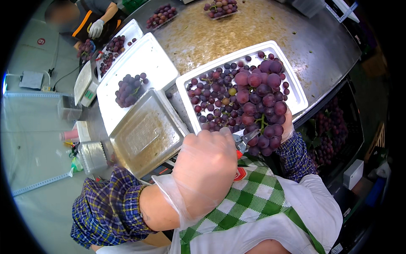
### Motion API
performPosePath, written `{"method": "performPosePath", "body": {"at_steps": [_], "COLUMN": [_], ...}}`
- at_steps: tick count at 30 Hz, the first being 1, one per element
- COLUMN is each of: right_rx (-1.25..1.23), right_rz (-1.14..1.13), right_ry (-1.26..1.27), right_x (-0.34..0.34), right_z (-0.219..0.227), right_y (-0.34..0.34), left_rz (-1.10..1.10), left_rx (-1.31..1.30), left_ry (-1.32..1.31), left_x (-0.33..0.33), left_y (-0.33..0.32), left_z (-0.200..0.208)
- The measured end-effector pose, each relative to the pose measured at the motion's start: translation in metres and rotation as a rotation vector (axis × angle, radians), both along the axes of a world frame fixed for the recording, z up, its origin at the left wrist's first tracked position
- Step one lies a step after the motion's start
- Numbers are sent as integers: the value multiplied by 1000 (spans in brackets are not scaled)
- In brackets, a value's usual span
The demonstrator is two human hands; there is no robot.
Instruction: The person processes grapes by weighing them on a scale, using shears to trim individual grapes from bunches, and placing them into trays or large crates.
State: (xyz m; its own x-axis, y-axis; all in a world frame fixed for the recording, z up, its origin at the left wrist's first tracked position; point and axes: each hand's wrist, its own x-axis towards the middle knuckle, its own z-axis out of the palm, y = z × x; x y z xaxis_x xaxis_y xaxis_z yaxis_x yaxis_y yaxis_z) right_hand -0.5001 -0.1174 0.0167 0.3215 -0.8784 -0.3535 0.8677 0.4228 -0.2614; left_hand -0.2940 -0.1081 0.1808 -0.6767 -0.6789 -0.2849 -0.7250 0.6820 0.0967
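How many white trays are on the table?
3 white trays: one by the big grape bunch, one in the middle with a small bunch, one far left. More may be hidden.

The gloved left hand (206, 169) grips red-handled scissors (244, 142), blades at the stem of a purple grape bunch (258, 99) that the right hand (288, 127) holds from below over a white tray (296, 91) of loose grapes near the steel table's (313, 51) front edge
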Motion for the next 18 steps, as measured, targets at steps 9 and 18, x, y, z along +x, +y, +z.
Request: {"method": "performPosePath", "body": {"at_steps": [9,18], "right_rx": [-3,-28], "right_rz": [35,-98], "right_ry": [6,176], "right_x": [2,0], "right_z": [-21,-19], "right_y": [0,4], "left_rz": [-36,-99], "left_rx": [100,-127], "left_ry": [-53,115], "left_x": [3,15], "left_y": [0,-17], "left_z": [-3,-14]}}
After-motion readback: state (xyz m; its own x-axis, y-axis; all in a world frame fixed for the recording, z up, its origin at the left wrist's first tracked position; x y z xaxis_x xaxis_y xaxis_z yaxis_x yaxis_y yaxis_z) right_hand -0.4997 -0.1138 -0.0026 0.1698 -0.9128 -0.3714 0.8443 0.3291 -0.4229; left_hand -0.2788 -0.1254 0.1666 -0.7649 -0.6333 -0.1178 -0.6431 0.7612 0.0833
